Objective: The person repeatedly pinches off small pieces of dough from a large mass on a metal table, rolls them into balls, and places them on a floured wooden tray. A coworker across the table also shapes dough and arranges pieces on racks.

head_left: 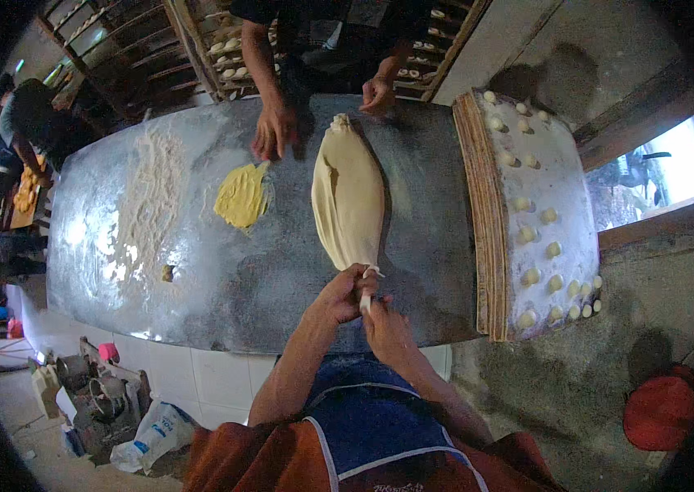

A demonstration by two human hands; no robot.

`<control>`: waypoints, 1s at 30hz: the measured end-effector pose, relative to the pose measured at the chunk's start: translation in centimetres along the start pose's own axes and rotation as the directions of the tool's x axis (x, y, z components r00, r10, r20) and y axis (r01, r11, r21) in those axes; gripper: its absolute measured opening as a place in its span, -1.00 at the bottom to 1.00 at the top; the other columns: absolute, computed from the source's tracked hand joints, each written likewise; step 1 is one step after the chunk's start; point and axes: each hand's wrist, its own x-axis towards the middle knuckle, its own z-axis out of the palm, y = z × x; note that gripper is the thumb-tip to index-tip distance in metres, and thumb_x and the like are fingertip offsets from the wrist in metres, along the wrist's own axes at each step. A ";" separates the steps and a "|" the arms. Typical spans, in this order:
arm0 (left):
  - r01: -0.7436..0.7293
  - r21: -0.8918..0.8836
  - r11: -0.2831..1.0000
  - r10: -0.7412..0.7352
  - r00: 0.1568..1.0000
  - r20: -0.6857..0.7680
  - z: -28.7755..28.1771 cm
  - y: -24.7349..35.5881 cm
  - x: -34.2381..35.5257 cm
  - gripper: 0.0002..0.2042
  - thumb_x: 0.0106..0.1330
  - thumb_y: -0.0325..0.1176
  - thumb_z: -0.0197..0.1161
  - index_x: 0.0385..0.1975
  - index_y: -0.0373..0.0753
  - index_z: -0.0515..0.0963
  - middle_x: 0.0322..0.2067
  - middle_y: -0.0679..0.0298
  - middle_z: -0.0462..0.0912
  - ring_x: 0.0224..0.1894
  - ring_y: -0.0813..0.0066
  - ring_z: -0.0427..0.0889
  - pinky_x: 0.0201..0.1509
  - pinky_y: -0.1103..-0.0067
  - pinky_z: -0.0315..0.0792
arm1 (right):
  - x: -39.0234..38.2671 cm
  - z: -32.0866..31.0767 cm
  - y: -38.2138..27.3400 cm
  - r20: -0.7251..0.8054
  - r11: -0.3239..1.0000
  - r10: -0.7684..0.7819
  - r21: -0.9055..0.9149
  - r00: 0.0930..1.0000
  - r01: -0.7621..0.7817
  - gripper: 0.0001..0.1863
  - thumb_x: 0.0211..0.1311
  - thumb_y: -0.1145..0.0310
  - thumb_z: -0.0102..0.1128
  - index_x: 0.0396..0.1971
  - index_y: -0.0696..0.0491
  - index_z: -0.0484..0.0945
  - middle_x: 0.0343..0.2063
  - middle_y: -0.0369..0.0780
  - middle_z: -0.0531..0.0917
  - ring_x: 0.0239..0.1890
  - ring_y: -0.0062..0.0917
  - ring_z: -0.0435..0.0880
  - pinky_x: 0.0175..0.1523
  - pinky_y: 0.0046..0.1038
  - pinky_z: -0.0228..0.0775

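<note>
The left hand (pixel 345 293) is clamped around the narrow near end of a long, pale dough (pixel 348 197); the right hand (pixel 385 324), just below and close beside it, appears pinched on the thin tail that protrudes from the left hand's grip. The dough lies lengthwise on the tabletop (pixel 429 221), pointing away from the person, broad at the middle and tapered at both ends, with folds along its left side. For sound handling, hold the neck firmly but without digging in the fingertips, since dough this thin at the end would likely tear. Keep the two hands close together so that any pull is short and even. Keep the dough in line with the forearms; a sideways pull would probably deepen the folds on the left. Just beyond the far tip, a co-worker's one hand (pixel 377 96) is near the tabletop's far edge; allow clearance there. The co-worker's other hand (pixel 275 131) is just above a patch of yellow paste (pixel 242 197), to the left of the dough and apart from it. Farther left, flour (pixel 150 189) is spread in a band, with a small brown lump (pixel 167 273) near its lower end. To the right, a stack of boards (pixel 486 221) carries small dough balls (pixel 548 216).
</note>
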 end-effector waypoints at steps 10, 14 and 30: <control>-0.133 0.976 -0.175 0.629 0.747 0.215 -6.0 -1.3 -5.9 -0.69 0.48 -0.24 0.01 0.00 -0.36 0.44 -0.16 -0.06 0.55 -0.13 0.06 0.61 -0.09 0.17 0.50 | 9.3 -1.1 -4.5 0.011 0.563 -0.527 0.754 0.850 0.339 -0.68 0.50 0.15 0.05 -0.22 0.12 0.58 -0.34 -0.24 0.63 -0.24 -0.53 0.61 -0.10 -0.43 0.46; 0.286 0.680 -0.675 0.159 0.956 -0.245 3.9 -1.1 -10.0 -0.70 0.44 -0.24 0.06 -0.10 -0.39 0.48 -0.06 -0.20 0.52 -0.01 -0.08 0.59 -0.01 0.08 0.49 | 15.0 4.9 -2.2 0.537 0.612 -0.417 0.762 0.733 -0.211 -0.53 0.54 0.00 -0.06 -0.37 0.10 0.55 -0.57 -0.31 0.47 -0.46 -0.62 0.48 -0.27 -0.50 0.38; 0.513 0.587 -0.626 0.780 0.400 0.482 -10.3 2.9 -10.7 -0.64 0.28 -0.27 0.25 -0.02 -0.32 0.43 -0.16 -0.09 0.48 -0.01 -0.11 0.41 0.14 0.06 0.23 | 3.6 -0.6 13.2 -0.429 0.932 -0.287 -0.331 0.856 0.147 -0.54 0.23 0.21 0.28 0.03 0.12 0.38 -0.12 -0.08 0.48 -0.03 -0.13 0.44 0.10 -0.01 0.14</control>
